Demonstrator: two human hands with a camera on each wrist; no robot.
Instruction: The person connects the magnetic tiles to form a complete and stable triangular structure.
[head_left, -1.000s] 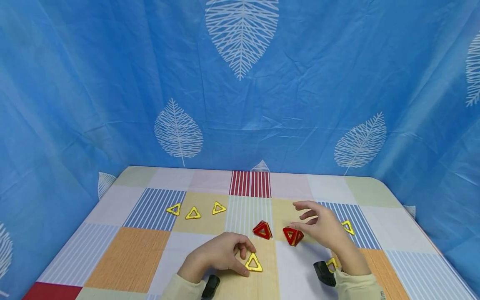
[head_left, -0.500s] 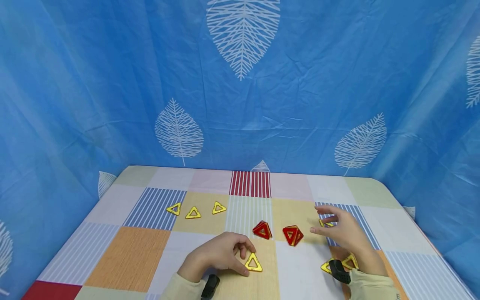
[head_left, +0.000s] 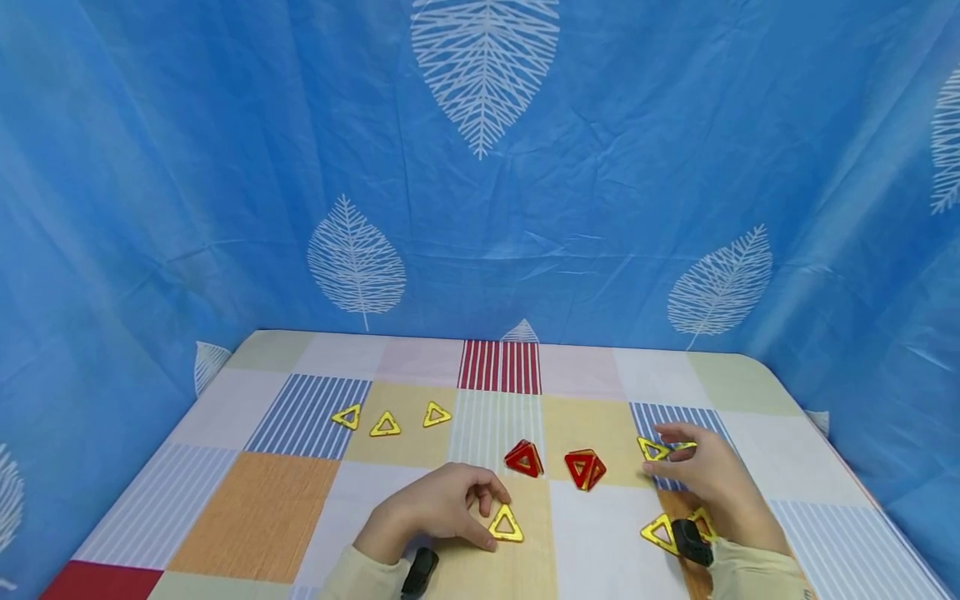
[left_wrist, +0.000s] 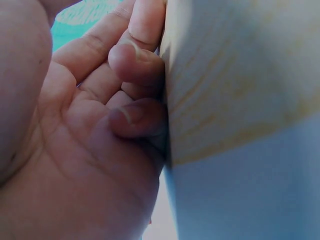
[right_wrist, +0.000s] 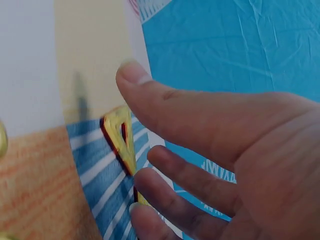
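In the head view my left hand [head_left: 457,504] rests low on the table, thumb and index finger at two corners of a flat yellow triangular magnetic tile [head_left: 507,525]. The left wrist view shows the other fingers curled against the cloth; the tile is hidden there. My right hand [head_left: 708,467] hovers at the right, fingers spread and loosely bent, over a yellow triangular tile [head_left: 652,450] on the blue-striped patch. The right wrist view has this tile [right_wrist: 119,140] just beyond the fingertips. Another yellow tile [head_left: 684,446] is partly covered by the fingers.
Two small red pyramids of triangular tiles, a left one [head_left: 525,459] and a right one [head_left: 585,469], stand mid-table. Two yellow tiles [head_left: 660,533] lie beneath the right wrist. Three more yellow tiles [head_left: 386,424] lie at the back left. A blue curtain [head_left: 480,250] surrounds the table.
My right hand has left the right red pyramid and moved right to the yellow tiles on the striped patch. The left hand has stayed in place.
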